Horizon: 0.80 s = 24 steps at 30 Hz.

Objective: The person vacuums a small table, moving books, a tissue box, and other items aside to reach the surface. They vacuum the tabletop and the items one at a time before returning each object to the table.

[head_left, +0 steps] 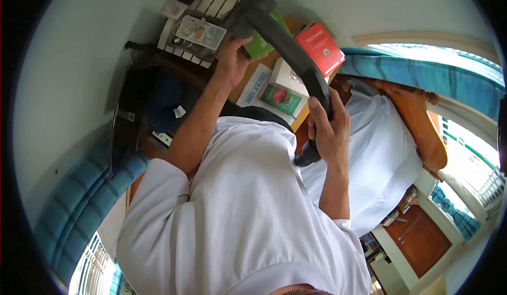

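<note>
A long black curved tube-shaped object with a thick, blunt upper end stretches diagonally across the upper middle. My right hand is wrapped round its lower part. My left hand is closed right below the thick end and touches it. A green book or box shows beside the left thumb and fingers, partly hidden by the black object. What exactly the left fingers grip is hard to make out. The black object's lower tip rests near the white shirt.
A desk holds a red book, a green-and-red booklet and papers. A white slatted rack carries a clear tray of cables. A dark screen stands left; a light striped cloth covers something at right.
</note>
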Each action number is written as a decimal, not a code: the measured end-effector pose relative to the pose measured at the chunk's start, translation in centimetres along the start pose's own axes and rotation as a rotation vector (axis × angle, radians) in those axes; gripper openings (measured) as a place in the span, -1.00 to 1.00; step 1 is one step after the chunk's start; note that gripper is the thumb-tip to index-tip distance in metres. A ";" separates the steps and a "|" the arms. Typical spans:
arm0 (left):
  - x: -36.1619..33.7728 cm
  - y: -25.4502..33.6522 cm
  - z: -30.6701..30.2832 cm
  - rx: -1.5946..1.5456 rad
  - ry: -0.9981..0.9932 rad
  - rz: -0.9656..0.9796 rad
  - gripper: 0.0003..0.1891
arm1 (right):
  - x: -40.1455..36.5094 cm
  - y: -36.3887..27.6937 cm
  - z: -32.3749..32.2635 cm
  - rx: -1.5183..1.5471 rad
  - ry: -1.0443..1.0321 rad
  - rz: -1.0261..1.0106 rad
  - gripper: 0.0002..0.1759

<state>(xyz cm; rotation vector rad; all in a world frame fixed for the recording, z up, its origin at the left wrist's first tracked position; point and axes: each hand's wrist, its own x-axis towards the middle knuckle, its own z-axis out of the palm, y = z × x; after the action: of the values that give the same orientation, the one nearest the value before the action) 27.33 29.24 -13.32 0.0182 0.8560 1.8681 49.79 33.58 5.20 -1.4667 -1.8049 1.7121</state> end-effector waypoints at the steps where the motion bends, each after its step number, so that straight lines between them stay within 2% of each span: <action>1: -0.1 0.0 0.2 0.108 0.071 0.082 -0.55 | -0.5 0.4 -0.3 -0.006 -0.009 -0.005 -0.57; 4: 0.2 0.1 -1.9 -0.065 0.162 0.052 -0.56 | -2.3 2.3 -2.7 -0.045 0.079 0.042 -0.56; 6: 0.5 1.9 -2.7 -0.025 0.163 0.057 -0.58 | -3.0 4.2 -4.3 -0.211 0.054 0.131 -0.52; 8: 0.2 3.0 -2.4 0.121 0.145 0.123 -0.59 | -3.5 5.0 -4.7 -0.217 0.047 0.162 -0.49; 9: 0.8 2.4 -2.8 0.151 0.212 0.126 -0.60 | -3.6 4.9 -4.6 -0.143 0.069 0.096 -0.50; 12: 1.6 1.0 -1.6 0.091 0.203 0.129 -0.62 | -3.3 2.0 -3.0 -0.023 0.109 -0.013 -0.50; 14: 1.5 1.1 -0.4 0.082 0.116 0.115 -0.64 | -2.6 0.3 -1.9 0.074 0.013 -0.063 -0.51; 16: 1.1 1.7 0.9 -0.112 -0.076 0.185 -0.57 | -2.4 0.7 -1.5 0.039 -0.037 -0.012 -0.53; 17: 1.7 2.1 0.5 -0.112 -0.078 0.187 -0.57 | -2.5 1.7 -1.9 0.006 -0.027 0.010 -0.53; 19: 2.4 3.0 -1.3 -0.063 0.064 0.091 -0.61 | -3.0 3.8 -2.9 -0.042 -0.044 0.031 -0.53; 21: 1.1 5.0 -1.0 -0.081 0.068 0.149 -0.59 | -4.0 5.4 -3.6 -0.051 0.049 0.088 -0.54; 24: 1.2 5.9 -1.8 -0.008 0.058 0.245 -0.52 | -3.9 6.7 -5.5 0.030 0.089 0.043 -0.61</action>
<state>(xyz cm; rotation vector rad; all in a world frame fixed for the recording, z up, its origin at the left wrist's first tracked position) 21.39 28.01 -11.79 0.0666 0.9195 2.1093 58.92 32.54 2.71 -1.5547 -1.7074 1.6579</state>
